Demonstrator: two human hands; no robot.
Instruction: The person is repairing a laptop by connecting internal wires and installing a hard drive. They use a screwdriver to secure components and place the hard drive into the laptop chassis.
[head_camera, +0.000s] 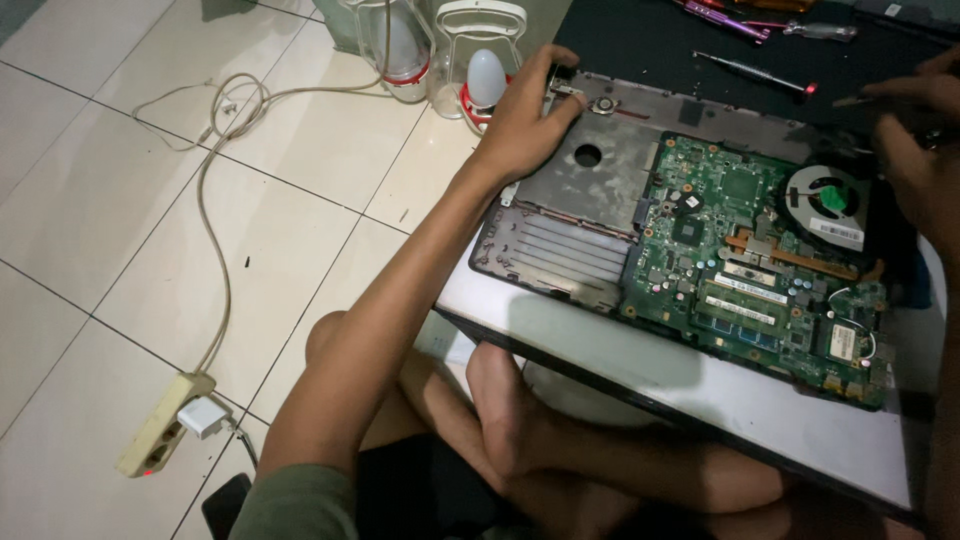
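Green circuitry lies exposed in the opened laptop (690, 240) on the low table (800, 420). Your left hand (525, 120) presses spread fingers on its far-left hinge corner, steadying it; your right hand (915, 150) hovers at the far right, grip unclear.

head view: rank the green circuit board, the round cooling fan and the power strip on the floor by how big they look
1. green circuit board
2. power strip and cooling fan: they look similar in size, and the strip lies nearer the camera, so no firm ranking.
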